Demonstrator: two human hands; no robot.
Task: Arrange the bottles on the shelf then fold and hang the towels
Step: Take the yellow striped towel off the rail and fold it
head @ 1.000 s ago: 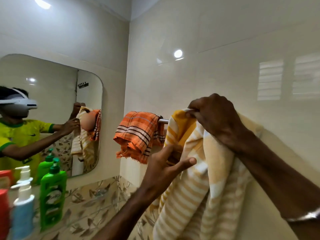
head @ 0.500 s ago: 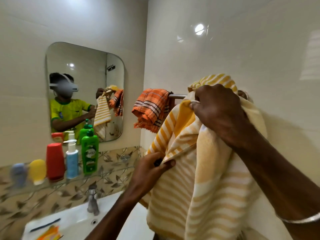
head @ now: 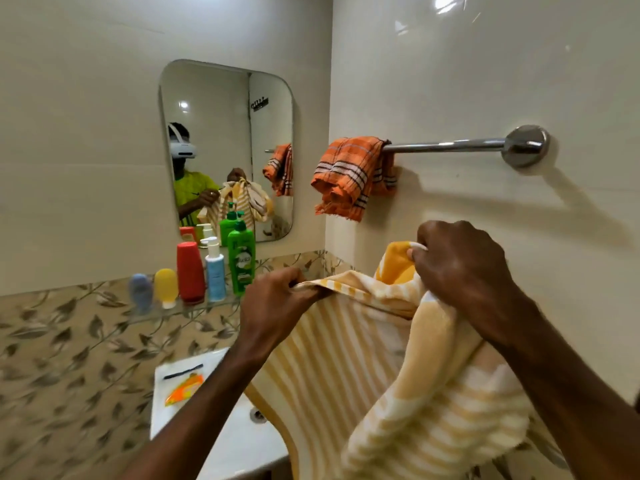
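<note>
I hold a yellow-and-white striped towel (head: 398, 375) below the chrome towel rail (head: 446, 145), off the rail. My left hand (head: 277, 303) pinches its top edge on the left. My right hand (head: 457, 265) grips a bunched corner higher up on the right. An orange checked towel (head: 349, 174) hangs crumpled over the rail's left end. On the glass shelf (head: 152, 315) stand a green pump bottle (head: 242, 258), a light blue pump bottle (head: 214, 271), a red bottle (head: 189, 271), a small yellow bottle (head: 166, 287) and a small blue bottle (head: 140, 292), in a row.
A mirror (head: 225, 133) hangs above the shelf on the back wall. A white washbasin (head: 225, 427) sits below, with an orange packet (head: 183, 388) and a dark thin item on its rim. The rail's right mount (head: 524, 145) is fixed to the tiled side wall.
The striped towel has come off the rail and now hangs lower between both hands. My left hand moved up to pinch its top edge. The view has tilted down and left.
</note>
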